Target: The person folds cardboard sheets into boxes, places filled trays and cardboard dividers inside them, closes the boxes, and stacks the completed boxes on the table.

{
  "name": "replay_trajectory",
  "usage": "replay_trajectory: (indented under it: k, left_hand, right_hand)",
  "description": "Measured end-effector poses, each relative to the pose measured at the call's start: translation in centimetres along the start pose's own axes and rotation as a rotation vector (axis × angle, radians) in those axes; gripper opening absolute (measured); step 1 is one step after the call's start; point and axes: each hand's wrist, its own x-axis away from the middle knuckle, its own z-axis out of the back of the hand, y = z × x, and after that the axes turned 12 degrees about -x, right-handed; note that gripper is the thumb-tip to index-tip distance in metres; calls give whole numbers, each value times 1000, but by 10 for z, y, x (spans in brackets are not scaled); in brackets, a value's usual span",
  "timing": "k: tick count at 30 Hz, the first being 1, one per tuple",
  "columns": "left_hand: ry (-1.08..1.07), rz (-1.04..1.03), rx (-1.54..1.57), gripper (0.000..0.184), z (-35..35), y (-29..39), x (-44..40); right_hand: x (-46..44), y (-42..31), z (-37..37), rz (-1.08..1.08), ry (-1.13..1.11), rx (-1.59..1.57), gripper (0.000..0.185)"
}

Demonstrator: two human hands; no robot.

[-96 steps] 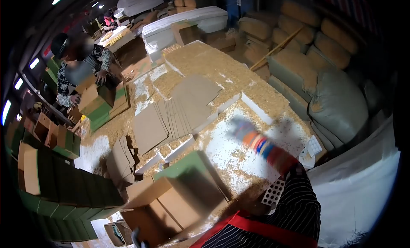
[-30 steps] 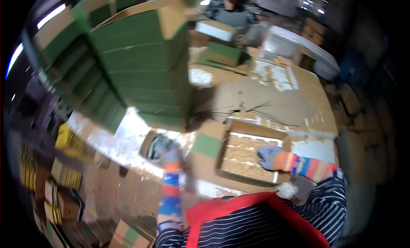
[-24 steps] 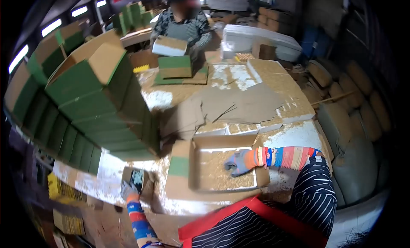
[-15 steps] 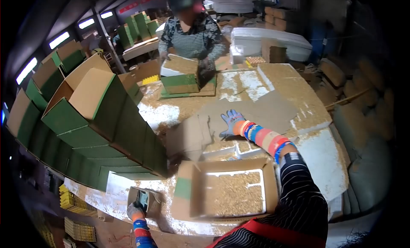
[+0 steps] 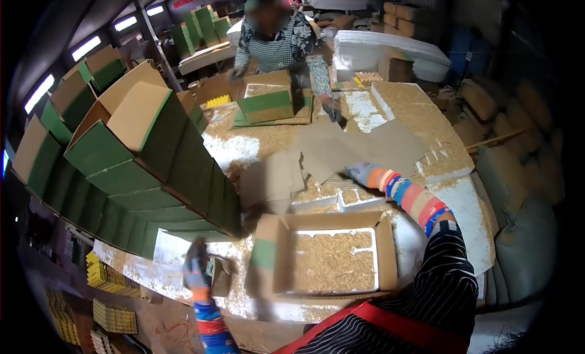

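My right hand (image 5: pixel 363 174), in a grey glove with an orange cuff, is at the near edge of the flat cardboard sheets (image 5: pixel 329 151). Its fingers are blurred, so whether they grip a sheet is unclear. My left hand (image 5: pixel 196 264), also gloved and smeared by motion, is beside a small cardboard box (image 5: pixel 222 277) at the table's near left edge. Between my arms stands an open carton (image 5: pixel 386 250) with a green patch. Inside it lies a white foam tray (image 5: pixel 373 273) filled with loose tan chaff-like material.
Tall stacked green-and-brown cartons (image 5: pixel 152 165) rise at the left. Across the chaff-strewn table (image 5: pixel 228 148), a co-worker (image 5: pixel 277 46) stands behind another filled carton (image 5: pixel 265 106), one hand (image 5: pixel 332 109) near the sheets. A long chaff-covered foam slab (image 5: pixel 426 134) lies right; yellow trays (image 5: pixel 113 278) are stacked lower left.
My left hand has risen out of the small box. My right hand has moved slightly right and nearer, no longer spread flat. The co-worker's hand has come off their carton and reached toward the sheets.
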Motion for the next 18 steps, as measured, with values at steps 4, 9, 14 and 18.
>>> replay_trajectory:
  k: [4, 9, 14, 18]
  left_hand:
    - [-599, -788, -550, 48, -108, 96, 36]
    - [-363, -363, -246, 28, -85, 70, 20]
    - [90, -447, -79, 27, -71, 86, 14]
    - [-163, -829, -661, 42, -113, 109, 32]
  right_hand:
    - [77, -115, 76, 231, 410, -91, 38]
    - [177, -179, 62, 703, -22, 190, 41]
    - [216, -170, 17, 648, -625, 403, 32]
    - [214, -161, -1, 658, -88, -40, 38]
